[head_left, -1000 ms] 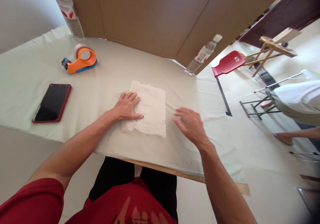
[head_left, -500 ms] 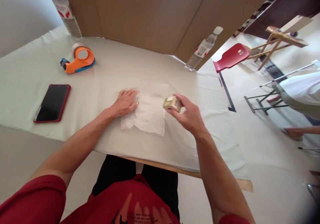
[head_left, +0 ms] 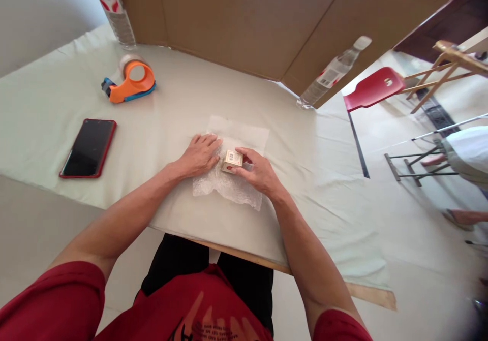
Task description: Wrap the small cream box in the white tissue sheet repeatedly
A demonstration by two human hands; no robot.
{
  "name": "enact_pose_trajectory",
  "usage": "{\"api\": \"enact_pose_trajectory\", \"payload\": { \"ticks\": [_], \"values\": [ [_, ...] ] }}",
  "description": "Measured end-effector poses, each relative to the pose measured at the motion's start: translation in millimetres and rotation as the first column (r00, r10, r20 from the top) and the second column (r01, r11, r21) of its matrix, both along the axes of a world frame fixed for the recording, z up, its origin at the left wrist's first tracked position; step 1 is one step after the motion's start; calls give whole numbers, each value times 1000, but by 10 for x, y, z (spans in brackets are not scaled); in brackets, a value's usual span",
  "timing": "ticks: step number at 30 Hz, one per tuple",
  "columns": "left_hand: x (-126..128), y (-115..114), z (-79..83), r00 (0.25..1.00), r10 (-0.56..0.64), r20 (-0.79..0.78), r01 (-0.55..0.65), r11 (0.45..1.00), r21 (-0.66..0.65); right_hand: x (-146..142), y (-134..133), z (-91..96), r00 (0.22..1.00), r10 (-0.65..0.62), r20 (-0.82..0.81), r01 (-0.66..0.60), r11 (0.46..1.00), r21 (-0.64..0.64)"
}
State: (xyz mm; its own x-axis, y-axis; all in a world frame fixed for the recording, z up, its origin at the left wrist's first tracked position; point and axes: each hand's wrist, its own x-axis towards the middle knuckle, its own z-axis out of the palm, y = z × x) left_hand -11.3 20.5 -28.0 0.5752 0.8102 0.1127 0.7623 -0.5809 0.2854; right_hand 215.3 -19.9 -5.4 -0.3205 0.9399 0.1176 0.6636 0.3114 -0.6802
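A sheet of bubble wrap (head_left: 244,193) lies on the cloth-covered table in front of me. My left hand (head_left: 201,156) rests flat on its left edge, fingers stretched out and holding nothing. Over the middle of the sheet is a small cream-coloured box (head_left: 232,159) with a barcode on its upper face. The thumb and fingers of my right hand (head_left: 260,172) grip this box from its right side. Whether the underside of the box touches the wrap I cannot tell.
A phone in a red case (head_left: 88,149) and an orange tape dispenser (head_left: 133,83) lie to the left. Water bottles stand at the back left (head_left: 117,16) and back right (head_left: 333,74), by a cardboard panel (head_left: 236,26). Beyond the table's right side are a red chair (head_left: 375,88) and a person (head_left: 470,150).
My right hand has carried the box leftward, from the right edge of the bubble wrap to over its middle. My left hand stays on the wrap. The whole view has shifted slightly.
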Motion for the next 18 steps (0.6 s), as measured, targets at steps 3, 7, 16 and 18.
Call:
{"api": "enact_pose_trajectory", "payload": {
  "ticks": [3, 7, 16, 18],
  "values": [
    [-5, 4, 2, 1000, -7, 5, 7, 1000, 2, 3, 18, 23, 998, -48, -27, 45, 993, -106],
    [-6, 4, 6, 1000, 2, -10, -2, 1000, 0, -14, -1, 37, 974, -184, 133, 181, 983, 33],
    [-2, -7, 18, 1000, -3, -14, 3, 1000, 1, 43, -39, -84, 996, -53, 77, 37, 979, 198],
    [1, -9, 27, 1000, -7, -17, 7, 1000, 4, 55, -25, -98, 997, -79, 13, 74, 973, 220]
  ]
}}
